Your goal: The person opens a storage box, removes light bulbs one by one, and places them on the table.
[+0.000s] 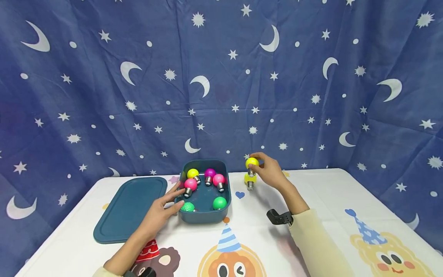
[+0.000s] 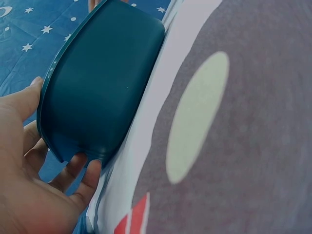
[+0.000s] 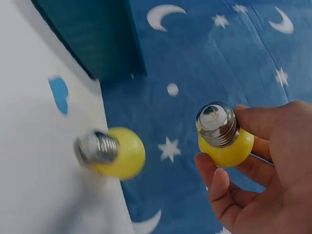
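Observation:
My right hand pinches a yellow light bulb between thumb and fingers. In the right wrist view the held bulb's metal screw base points toward the camera. A second yellow bulb shows to its left in that view, its base blurred; in the head view it appears just below the held one. My left hand grips the left front corner of a dark teal box. In the left wrist view its thumb is at the rim and its fingers lie against the box's outer wall.
Inside the box lie several bulbs: a yellow one, a purple one, two pink ones and two green ones. A flat teal lid lies left of the box on the white printed tablecloth. A starry blue curtain hangs behind.

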`<state>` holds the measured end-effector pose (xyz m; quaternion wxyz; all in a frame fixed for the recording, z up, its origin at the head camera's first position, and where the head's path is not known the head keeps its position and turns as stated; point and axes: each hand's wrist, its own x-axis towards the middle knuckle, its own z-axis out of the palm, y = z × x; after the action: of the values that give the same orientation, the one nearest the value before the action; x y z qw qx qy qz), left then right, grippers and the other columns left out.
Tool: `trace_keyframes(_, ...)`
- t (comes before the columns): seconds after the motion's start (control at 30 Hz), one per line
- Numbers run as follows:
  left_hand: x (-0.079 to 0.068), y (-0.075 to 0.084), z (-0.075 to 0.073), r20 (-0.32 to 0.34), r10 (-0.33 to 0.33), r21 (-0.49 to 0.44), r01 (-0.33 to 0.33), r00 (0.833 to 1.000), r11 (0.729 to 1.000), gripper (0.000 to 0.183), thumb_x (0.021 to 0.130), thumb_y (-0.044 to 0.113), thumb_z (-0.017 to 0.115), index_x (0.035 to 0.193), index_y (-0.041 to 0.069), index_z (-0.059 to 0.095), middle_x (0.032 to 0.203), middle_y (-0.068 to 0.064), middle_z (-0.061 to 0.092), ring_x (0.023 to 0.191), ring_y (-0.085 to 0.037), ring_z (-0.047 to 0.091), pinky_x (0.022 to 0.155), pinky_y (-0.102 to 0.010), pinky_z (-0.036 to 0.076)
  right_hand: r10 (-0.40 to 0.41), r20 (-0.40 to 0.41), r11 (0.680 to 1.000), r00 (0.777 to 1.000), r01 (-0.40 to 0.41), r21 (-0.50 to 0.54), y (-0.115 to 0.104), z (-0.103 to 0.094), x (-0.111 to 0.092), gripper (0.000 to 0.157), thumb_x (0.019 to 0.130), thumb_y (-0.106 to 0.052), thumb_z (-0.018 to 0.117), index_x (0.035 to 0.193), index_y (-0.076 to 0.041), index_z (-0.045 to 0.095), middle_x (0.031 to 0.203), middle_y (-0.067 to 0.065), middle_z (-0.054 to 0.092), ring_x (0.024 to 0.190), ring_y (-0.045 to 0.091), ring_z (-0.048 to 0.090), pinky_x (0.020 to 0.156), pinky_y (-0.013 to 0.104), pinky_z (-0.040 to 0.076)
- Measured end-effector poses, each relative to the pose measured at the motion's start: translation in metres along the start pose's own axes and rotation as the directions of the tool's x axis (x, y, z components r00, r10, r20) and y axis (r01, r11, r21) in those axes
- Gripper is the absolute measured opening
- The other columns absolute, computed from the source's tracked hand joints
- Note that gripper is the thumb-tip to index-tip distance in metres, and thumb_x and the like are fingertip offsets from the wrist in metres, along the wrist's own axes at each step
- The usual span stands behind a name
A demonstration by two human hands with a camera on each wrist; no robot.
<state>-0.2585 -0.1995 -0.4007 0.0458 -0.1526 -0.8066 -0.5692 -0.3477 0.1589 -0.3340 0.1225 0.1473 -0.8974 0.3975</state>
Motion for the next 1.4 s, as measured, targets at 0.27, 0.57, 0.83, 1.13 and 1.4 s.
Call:
trace_keyframes(0.27,0.002,-0.001,0.001,-0.003,-0.002,0.008,0.002,1.0,1.0,0.048,0.093,0.025,0.063,0.138,0.011,0.053,0.154,0.005,0.028,0.121,-0.033,0.044,0.083,-0.028,0.047,0.068,-0.022,0.998,0.997,-0.068,-0.01,0.036,-0.022,0.001,0.044,0.093,-0.026,0.064,0.132,-0.009,0.054,0.126,0.014,0.057,0.095,0.029,0.061,0.071,0.038,0.05)
trace_keyframes(0.57,-0.001,0.003,-0.001,-0.008,-0.029,-0.002,0.029,1.0,1.0,0.046,0.094,0.021,0.063,0.138,0.011,0.053,0.154,0.005,0.028,0.112,-0.028,0.047,0.079,-0.033,0.05,0.094,0.044,0.995,0.995,-0.092,-0.048,0.069,-0.004,0.0,0.042,0.091,-0.02,0.067,0.13,-0.007,0.057,0.134,0.016,0.054,0.1,0.031,0.059,0.081,0.042,0.048)
trace_keyframes(0.83,0.0,0.003,0.0,0.001,-0.03,-0.003,0.03,1.0,1.0,0.046,0.094,0.02,0.063,0.138,0.011,0.053,0.155,0.004,0.027,0.111,-0.028,0.047,0.079,-0.032,0.05,0.124,0.045,0.99,0.991,-0.12,-0.074,0.08,0.007,0.0,0.041,0.091,-0.02,0.066,0.129,-0.007,0.059,0.134,0.017,0.054,0.115,0.038,0.051,0.092,0.052,0.041)
trace_keyframes(1.13,0.001,0.003,0.0,-0.001,-0.027,-0.003,0.027,1.0,1.0,0.049,0.093,0.025,0.064,0.138,0.011,0.053,0.155,0.003,0.028,0.109,-0.027,0.048,0.077,-0.033,0.05,0.127,0.041,0.988,0.991,-0.123,-0.097,0.082,0.016,-0.002,0.04,0.093,-0.021,0.064,0.13,-0.007,0.058,0.132,0.018,0.055,0.112,0.037,0.055,0.087,0.047,0.046)
trace_keyframes(1.4,0.001,0.002,0.0,-0.002,-0.032,-0.003,0.032,0.999,0.999,0.052,0.092,0.03,0.065,0.138,0.011,0.053,0.155,0.003,0.027,0.11,-0.027,0.049,0.078,-0.033,0.05,0.15,0.052,0.984,0.987,-0.144,-0.109,0.08,0.017,-0.002,0.048,0.092,-0.021,0.064,0.135,-0.004,0.051,0.135,0.02,0.051,0.114,0.04,0.054,0.088,0.046,0.047)
